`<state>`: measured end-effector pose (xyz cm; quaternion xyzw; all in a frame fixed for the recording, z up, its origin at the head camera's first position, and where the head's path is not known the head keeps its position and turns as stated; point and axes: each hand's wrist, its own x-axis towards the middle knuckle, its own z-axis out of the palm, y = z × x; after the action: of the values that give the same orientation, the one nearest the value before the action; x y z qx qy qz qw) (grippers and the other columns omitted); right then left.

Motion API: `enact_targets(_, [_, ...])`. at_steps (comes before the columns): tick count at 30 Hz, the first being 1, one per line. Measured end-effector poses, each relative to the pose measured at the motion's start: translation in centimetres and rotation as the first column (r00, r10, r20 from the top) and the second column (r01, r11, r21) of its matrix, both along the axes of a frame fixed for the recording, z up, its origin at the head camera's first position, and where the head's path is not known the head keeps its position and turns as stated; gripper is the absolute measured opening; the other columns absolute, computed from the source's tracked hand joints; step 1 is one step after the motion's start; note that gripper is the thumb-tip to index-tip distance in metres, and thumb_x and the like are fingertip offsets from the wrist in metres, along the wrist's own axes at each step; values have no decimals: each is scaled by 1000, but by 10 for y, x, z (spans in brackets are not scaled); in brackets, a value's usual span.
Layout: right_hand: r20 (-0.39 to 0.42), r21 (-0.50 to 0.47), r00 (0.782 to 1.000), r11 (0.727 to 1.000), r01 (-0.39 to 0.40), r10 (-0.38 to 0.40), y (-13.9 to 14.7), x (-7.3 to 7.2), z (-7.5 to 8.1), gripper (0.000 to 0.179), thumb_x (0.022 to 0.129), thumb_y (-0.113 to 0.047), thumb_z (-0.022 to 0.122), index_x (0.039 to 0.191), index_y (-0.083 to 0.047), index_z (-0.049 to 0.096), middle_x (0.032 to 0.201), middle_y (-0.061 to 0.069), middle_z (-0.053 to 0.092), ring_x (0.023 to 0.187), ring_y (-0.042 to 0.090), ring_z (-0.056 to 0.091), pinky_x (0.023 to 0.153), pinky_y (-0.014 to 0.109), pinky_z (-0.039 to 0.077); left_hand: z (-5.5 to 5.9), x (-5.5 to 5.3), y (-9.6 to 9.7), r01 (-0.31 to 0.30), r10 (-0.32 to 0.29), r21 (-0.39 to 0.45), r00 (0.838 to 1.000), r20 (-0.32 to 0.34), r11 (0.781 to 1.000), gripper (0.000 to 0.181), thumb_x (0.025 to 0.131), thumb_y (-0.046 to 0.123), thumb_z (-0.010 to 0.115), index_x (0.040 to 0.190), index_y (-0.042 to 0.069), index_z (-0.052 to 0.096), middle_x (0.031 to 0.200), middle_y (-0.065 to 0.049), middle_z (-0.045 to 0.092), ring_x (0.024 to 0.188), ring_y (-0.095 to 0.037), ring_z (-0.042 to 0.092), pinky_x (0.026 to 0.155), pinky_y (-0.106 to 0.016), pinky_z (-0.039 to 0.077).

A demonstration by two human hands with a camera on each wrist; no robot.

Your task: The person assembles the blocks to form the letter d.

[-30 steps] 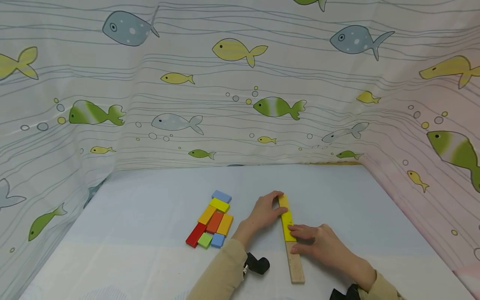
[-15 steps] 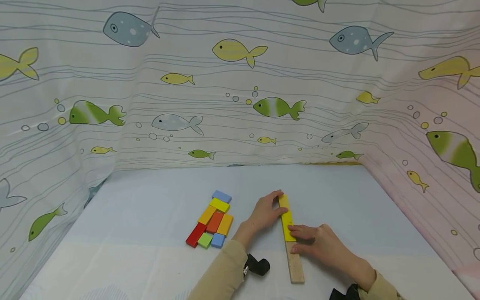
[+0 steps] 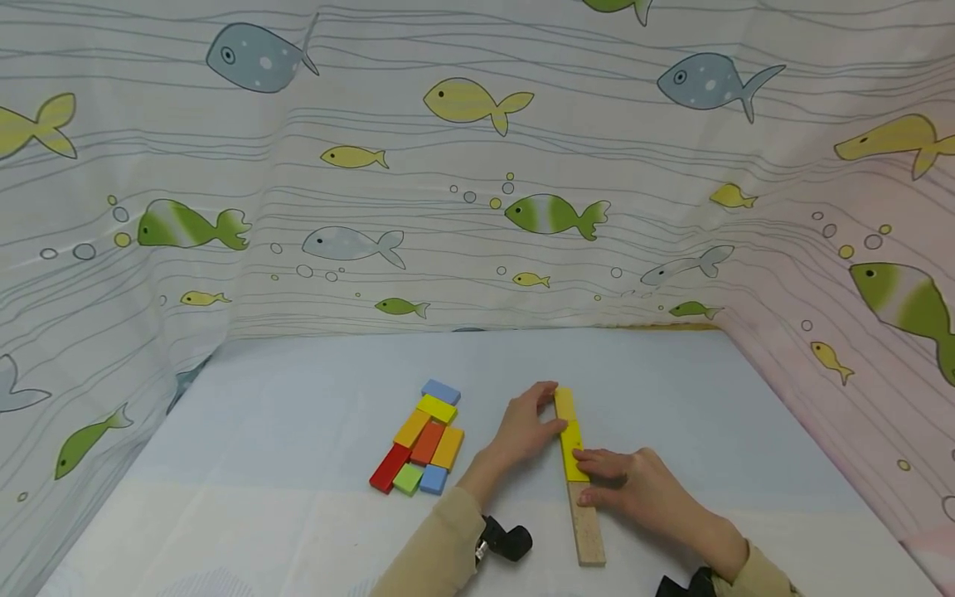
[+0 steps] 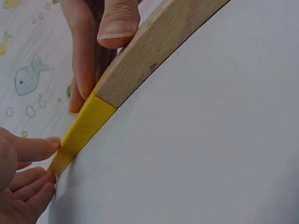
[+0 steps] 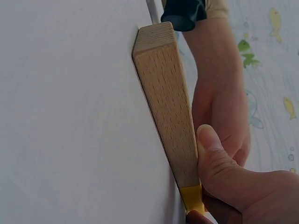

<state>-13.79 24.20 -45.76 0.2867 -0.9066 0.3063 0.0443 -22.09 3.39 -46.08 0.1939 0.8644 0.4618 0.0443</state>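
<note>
In the head view, a bare wooden block (image 3: 588, 531) lies end to end with a yellow block (image 3: 573, 456). Beyond that comes a slightly more orange-yellow piece (image 3: 564, 401), which forms the row's far end. My left hand (image 3: 521, 427) is at this far end, fingertips by the end face and thumb at the left edge. My right hand (image 3: 642, 485) rests over the joint, index finger on the yellow block and thumb on the wooden block. In the right wrist view, the right thumb (image 5: 210, 140) lies along the side of the wooden block (image 5: 166, 102).
Left of my hands, several coloured blocks (image 3: 427, 442) lie flat in a close cluster, in red, orange, yellow, green and blue. A fish-patterned cloth (image 3: 448, 182) surrounds the white table (image 3: 261, 431). A black wrist camera (image 3: 511, 541) sits by my left sleeve.
My left hand has drawn slightly to the left, its thumb sliding from the top of the row to its left edge. The right hand and the blocks look unmoved.
</note>
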Motion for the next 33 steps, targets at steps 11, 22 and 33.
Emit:
enact_targets(11, [5, 6, 1000, 1000, 7, -7, 1, -1, -1, 54, 82, -51, 74, 119, -11, 74, 122, -4, 71, 115, 21, 67, 89, 40, 58, 14, 28, -20, 56, -57, 23, 998, 41, 998, 52, 96, 25, 68, 144, 13, 51, 143, -9, 57, 129, -27, 57, 107, -40, 47])
enact_targets(22, [47, 18, 999, 1000, 21, -22, 0, 0, 0, 58, 82, -55, 72, 120, -12, 74, 123, -4, 71, 116, 22, 67, 89, 43, 58, 17, 60, -47, 92, -95, 78, 995, 42, 993, 49, 97, 27, 66, 142, 13, 53, 141, -5, 59, 129, -24, 57, 107, -40, 48])
enact_targets(33, [45, 13, 999, 1000, 26, -26, -1, 1, 1, 56, 81, -53, 74, 119, -11, 74, 122, -5, 71, 116, 21, 67, 90, 43, 58, 16, 67, -79, 51, -52, 137, 999, 8, 989, 40, 97, 20, 66, 135, 9, 58, 135, -7, 63, 125, -23, 59, 107, -42, 47])
